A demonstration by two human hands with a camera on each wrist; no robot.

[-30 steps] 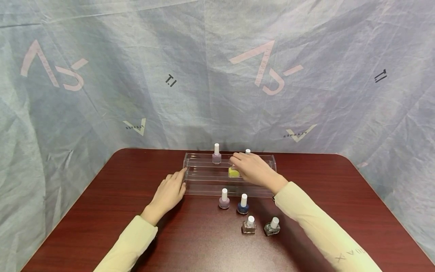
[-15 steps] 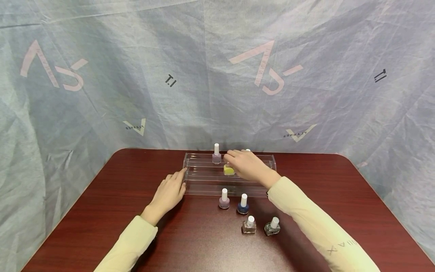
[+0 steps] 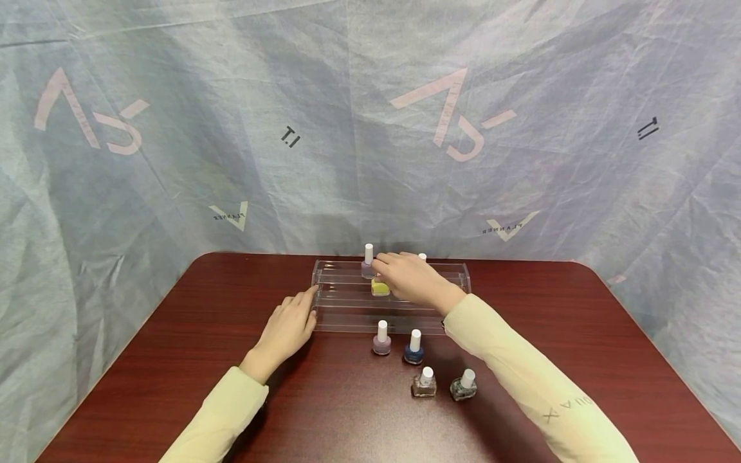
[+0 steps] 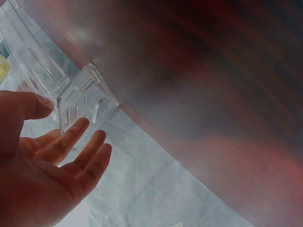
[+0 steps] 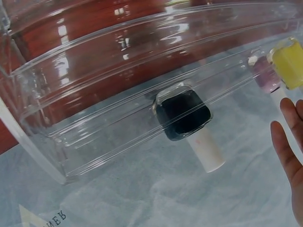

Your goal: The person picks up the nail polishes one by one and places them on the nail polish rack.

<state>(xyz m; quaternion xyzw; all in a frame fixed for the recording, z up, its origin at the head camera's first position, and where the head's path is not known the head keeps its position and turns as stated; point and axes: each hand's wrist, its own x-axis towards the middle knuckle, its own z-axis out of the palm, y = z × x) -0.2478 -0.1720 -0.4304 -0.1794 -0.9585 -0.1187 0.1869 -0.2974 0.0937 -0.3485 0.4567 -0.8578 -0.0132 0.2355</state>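
A clear tiered rack [image 3: 347,308] stands at the back of the table. My right hand [image 3: 411,276] holds a yellow nail polish bottle [image 3: 380,287] over the rack's middle tier; the fingers hide its cap. In the right wrist view, this yellow bottle [image 5: 289,65] is close to a lilac bottle [image 5: 266,75]. On the back tier, the lilac nail polish [image 3: 367,269] stands upright. A dark bottle [image 5: 182,113] with a white cap is also there, mostly behind my right hand in the head view. My left hand [image 3: 287,328] rests its extended fingers against the rack's left end [image 4: 87,101].
In front of the rack stand a lilac bottle [image 3: 381,345], a blue bottle [image 3: 413,354], a brownish glitter bottle [image 3: 424,387] and a dark glitter bottle [image 3: 463,389], all white-capped. Grey cloth [image 3: 324,193] hangs behind the dark red table [image 3: 173,347].
My right hand has carried the yellow nail polish bottle leftward along the rack, nearer the lilac bottle on the back tier. The left hand stays at the rack's left end.
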